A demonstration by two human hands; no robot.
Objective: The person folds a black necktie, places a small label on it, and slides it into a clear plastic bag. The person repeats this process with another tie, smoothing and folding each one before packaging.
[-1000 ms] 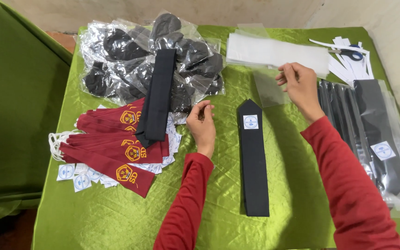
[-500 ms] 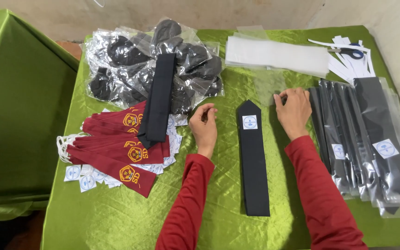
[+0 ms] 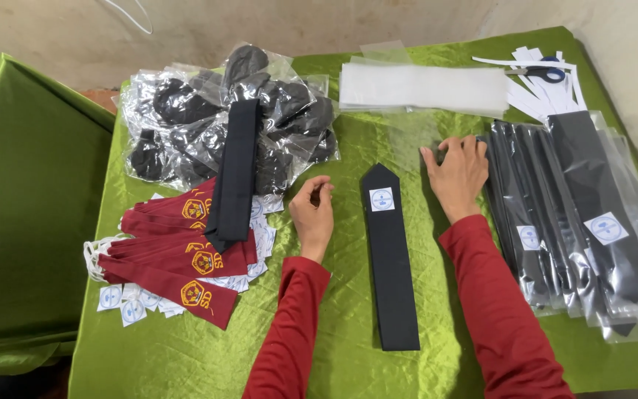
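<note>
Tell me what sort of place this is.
Probably a small packing table for school ties. A black tie lies between the left hand and right hand, with bagged ties stacked at right, clear sleeves behind, and red ties at left.
</note>
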